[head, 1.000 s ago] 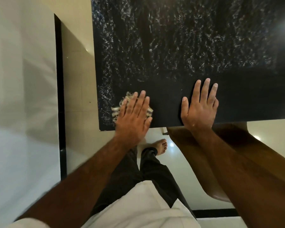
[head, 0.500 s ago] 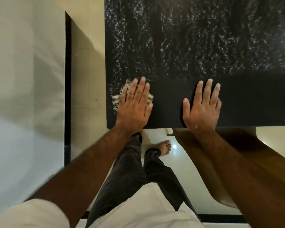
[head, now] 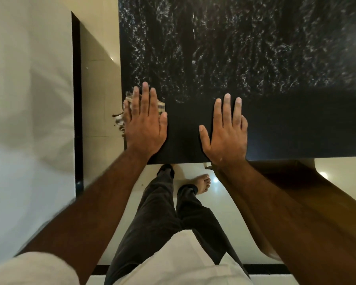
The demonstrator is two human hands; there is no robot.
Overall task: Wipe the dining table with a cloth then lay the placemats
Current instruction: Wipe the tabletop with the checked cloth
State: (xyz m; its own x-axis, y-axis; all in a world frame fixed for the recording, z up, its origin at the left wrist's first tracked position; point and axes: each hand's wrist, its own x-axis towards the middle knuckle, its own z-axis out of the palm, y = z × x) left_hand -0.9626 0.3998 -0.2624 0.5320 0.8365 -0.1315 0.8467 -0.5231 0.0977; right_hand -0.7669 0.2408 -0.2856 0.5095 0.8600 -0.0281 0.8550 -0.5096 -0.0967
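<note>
Cloth point(head: 161, 107) pinned under flat left hand point(head: 145, 124) at surface point(head: 255, 58) near-left corner, prob. overhanging left edge; right hand point(head: 226, 130) flat, empty, near; remaining surface lies far-right.

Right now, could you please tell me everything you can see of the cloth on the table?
The cloth is a woven rag, pale with dark stripes and a frayed fringe. It lies at the near left corner of the black speckled dining table, fringe poking past the left edge. The left hand presses on it with straight fingers, hiding most of it.
</note>
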